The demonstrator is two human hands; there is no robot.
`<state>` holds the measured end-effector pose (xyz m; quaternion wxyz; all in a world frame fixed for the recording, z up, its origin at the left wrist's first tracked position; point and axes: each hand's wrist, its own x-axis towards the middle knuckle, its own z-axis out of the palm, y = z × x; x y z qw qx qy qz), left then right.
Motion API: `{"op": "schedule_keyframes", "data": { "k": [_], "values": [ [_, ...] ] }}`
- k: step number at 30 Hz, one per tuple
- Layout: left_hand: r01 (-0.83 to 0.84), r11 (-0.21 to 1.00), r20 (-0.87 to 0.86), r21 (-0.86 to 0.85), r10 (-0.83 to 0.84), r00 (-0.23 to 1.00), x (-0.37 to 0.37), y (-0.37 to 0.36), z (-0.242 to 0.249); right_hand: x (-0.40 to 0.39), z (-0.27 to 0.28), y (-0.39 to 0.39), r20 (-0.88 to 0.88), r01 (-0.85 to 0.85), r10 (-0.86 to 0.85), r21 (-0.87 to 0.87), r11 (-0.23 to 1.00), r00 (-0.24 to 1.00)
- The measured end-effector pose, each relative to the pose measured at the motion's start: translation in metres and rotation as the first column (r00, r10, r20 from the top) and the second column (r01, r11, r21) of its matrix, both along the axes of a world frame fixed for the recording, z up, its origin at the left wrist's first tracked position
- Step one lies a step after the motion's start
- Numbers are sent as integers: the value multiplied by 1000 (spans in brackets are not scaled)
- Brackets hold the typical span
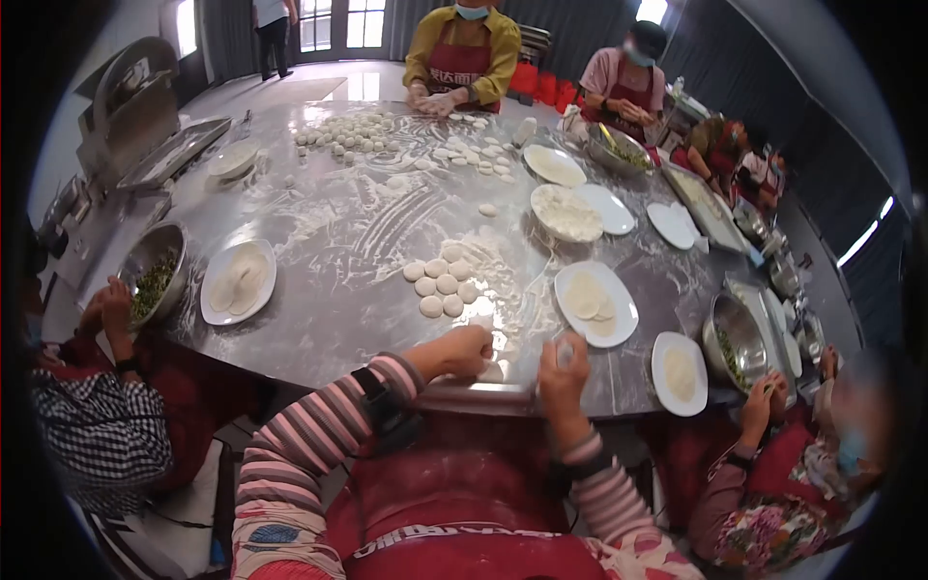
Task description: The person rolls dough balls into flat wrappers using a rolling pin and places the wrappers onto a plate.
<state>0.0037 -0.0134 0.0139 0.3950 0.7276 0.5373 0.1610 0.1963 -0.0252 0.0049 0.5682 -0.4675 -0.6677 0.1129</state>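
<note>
My left hand (468, 351) is closed at the table's near edge, fingers curled downward over the floured metal. Whatever it may hold is hidden beneath the fingers. To its right, my right hand (564, 372) is closed in a fist around a pale, rod-like thing (565, 355), of which only the end shows. Just beyond my left hand lies a cluster of flattened dough discs (446, 283) on scattered flour. A white plate (619, 329) with thin round dough wrappers (588, 296) stands beyond my right hand.
Bowls of green filling stand at left (159, 275) and right (735, 343), with people's hands beside them. A plate of wrappers (266, 304) is at left. A flour bowl (568, 215) stands farther back. Across the table, a person in an apron (457, 63) works near many dough pieces (353, 132).
</note>
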Motion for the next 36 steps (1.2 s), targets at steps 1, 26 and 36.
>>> {"op": "schedule_keyframes", "data": {
  "k": [1, 26, 36],
  "values": [
    [9, 999, -21, 47, -8, 1000, 2, 1, 2, -4, -2, 22, 134, 27, -45, 133, 991, 990],
    [66, 952, -41, 300, -57, 998, 26, 29, -8, 15, -8, -42, -92, -1, -18, -194, 981, 996],
    [-61, 960, -300, 275, 146, 943, 7, 2, 5, -23, 7, 54, 92, -27, 23, 36, 999, 995]
  ]
}}
